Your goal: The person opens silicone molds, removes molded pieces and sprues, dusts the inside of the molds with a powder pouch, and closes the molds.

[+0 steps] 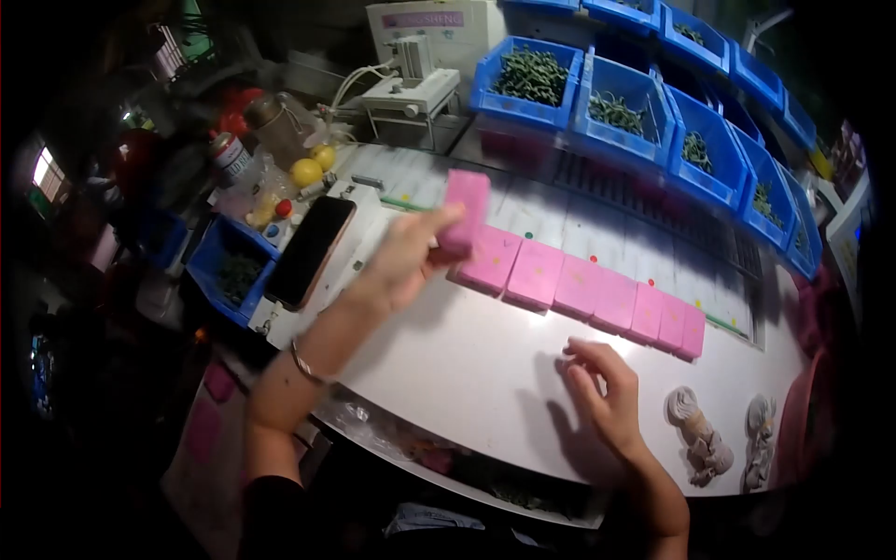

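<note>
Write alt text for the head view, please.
A person's left hand holds a pink block by the left end of a row of pink blocks on a white table; the right hand, empty, is over the table. Blue bins of green pieces stand beyond the row.

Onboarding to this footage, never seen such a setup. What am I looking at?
There's no robot: you see a person's two bare hands. The single picture comes from a camera worn on that person's head, looking forward and down. The left hand holds a pink block, a bit blurred, by the left end of a row of pink pieces on a white tabletop. The right hand, loosely curled, shows nothing held. A phone lies to the left, grey bundles to the right; blue bins with small green pieces sit behind.
</note>
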Motion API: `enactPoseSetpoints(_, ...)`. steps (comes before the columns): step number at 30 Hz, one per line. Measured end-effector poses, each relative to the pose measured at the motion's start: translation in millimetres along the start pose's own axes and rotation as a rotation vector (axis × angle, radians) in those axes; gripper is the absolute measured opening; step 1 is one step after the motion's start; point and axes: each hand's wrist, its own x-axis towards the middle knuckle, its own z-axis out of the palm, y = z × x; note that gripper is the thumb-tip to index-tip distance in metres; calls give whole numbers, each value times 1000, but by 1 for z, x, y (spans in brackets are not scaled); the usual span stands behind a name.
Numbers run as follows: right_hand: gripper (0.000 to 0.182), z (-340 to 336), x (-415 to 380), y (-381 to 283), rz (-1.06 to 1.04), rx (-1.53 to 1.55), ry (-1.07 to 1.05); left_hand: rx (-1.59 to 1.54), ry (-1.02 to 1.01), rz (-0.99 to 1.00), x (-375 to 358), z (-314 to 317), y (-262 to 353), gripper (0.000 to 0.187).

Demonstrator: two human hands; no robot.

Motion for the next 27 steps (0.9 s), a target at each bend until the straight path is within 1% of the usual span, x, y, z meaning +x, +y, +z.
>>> enactPoseSetpoints(1, 30, 4, -3, 2, 3, 23, -18, 75, 79, 59, 21, -17, 8, 40)
enactPoseSetpoints(3, 27, 10, -9, 3, 15, -35, -88, 319, 239, 203, 59, -35, 26, 30)
enactPoseSetpoints(5, 23, 14, -9, -3, 4, -5, -85, 560, 317, 190, 101, -66, 44, 35)
enactPoseSetpoints(6, 22, 15, -10, -5, 15, -20, -78, 558, 323, 197, 119, -79, 46, 35)
enactPoseSetpoints(8, 21, 15, -10, 1, -4, -53, -72, 1105, 582, 94, 152, -98, 51, 45)
enactPoseSetpoints(9, 21, 14, -8, 1, -19, -52, -67, 1106, 587, 110, 159, -100, 51, 45)
enactPoseSetpoints(11, 22, 11, -9, -3, 43, -80, -121, 1419, 733, 174, 171, -101, 43, 48)
enactPoseSetpoints(12, 23, 11, -9, -2, 59, -54, -118, 1428, 768, 189, 176, -103, 40, 44)
enactPoseSetpoints(13, 23, 10, -7, -3, 54, -55, -112, 1428, 768, 198, 182, -107, 36, 44)
enactPoseSetpoints(15, 23, 8, -5, -4, 21, -42, -140, 1390, 749, 357, 186, -112, 32, 43)
enactPoseSetpoints(18, 22, 3, -4, -6, -4, -69, -160, 1400, 678, 296, 186, -112, 34, 45)
enactPoseSetpoints(19, 22, 2, -4, -6, 16, -66, -148, 1407, 655, 288, 181, -109, 33, 45)
enactPoseSetpoints(21, 20, 0, -4, -6, 4, -48, -176, 1657, 645, 418, 171, -96, 23, 49)
enactPoseSetpoints(22, 20, -1, -5, -6, 31, -53, -156, 1656, 607, 416, 161, -84, 16, 49)
enactPoseSetpoints(24, 18, 0, -6, -4, 5, 6, -162, 1619, 366, 662, 131, -60, 0, 52)
enactPoseSetpoints(26, 16, 1, -7, -1, 6, 11, -150, 1575, 127, 801, 92, -33, -17, 50)
enactPoseSetpoints(27, 15, 1, -8, -1, 15, 22, -142, 1587, 39, 848, 71, -21, -26, 50)
